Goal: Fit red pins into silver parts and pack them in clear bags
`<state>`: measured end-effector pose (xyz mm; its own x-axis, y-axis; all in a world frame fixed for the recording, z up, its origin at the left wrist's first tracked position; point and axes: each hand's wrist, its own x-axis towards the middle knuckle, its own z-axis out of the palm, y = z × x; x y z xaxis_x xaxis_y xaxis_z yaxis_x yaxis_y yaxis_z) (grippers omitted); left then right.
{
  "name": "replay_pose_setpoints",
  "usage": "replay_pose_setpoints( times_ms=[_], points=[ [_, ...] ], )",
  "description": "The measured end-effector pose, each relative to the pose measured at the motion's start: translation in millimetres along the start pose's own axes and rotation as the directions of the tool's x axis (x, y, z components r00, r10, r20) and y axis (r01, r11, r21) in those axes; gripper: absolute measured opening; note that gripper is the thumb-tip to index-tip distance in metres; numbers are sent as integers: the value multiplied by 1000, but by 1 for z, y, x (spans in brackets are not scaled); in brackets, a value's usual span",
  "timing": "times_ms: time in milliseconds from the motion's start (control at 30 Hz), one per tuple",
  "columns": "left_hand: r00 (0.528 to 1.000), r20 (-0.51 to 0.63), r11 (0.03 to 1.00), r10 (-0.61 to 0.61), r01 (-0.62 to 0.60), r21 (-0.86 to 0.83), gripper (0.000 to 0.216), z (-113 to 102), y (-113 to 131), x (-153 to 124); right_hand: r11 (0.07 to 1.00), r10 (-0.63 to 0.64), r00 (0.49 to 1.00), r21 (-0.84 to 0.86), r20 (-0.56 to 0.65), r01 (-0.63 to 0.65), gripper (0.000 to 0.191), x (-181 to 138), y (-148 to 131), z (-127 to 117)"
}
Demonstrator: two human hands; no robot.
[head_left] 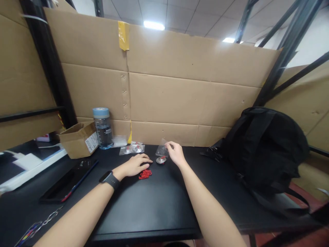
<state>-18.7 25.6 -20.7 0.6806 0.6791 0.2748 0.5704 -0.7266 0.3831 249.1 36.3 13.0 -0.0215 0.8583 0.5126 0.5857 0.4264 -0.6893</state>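
My left hand lies flat on the black table, palm down, fingers together, right above a small heap of red pieces. A black watch sits on that wrist. My right hand pinches the top of a small clear plastic bag between thumb and fingers. Just below the bag a small round metal part rests on the table.
More clear bags with round parts lie behind the left hand. A blue-lidded bottle and an open cardboard box stand at the back left. A dark tablet lies left. A black backpack fills the right side. Cardboard walls enclose the back.
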Motion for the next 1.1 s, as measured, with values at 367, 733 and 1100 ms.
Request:
replay_pose_setpoints(
  times_ms=[367, 733, 1100],
  points=[
    [926, -374, 974, 50, 37, 223, 67, -20, 32, 2, 893, 39, 998, 450, -46, -14, 32, -3, -12, 14],
    [897, -404, 913, 179, 1, 408, 44, -14, 54, 5, 668, 109, 994, 742, -29, -51, 44, -11, -48, 4],
    [767, -440, 795, 467, -147, 589, 25, -22, 52, 5, 742, 78, 986, 653, 146, -155, 69, -13, -36, 7]
  ],
)
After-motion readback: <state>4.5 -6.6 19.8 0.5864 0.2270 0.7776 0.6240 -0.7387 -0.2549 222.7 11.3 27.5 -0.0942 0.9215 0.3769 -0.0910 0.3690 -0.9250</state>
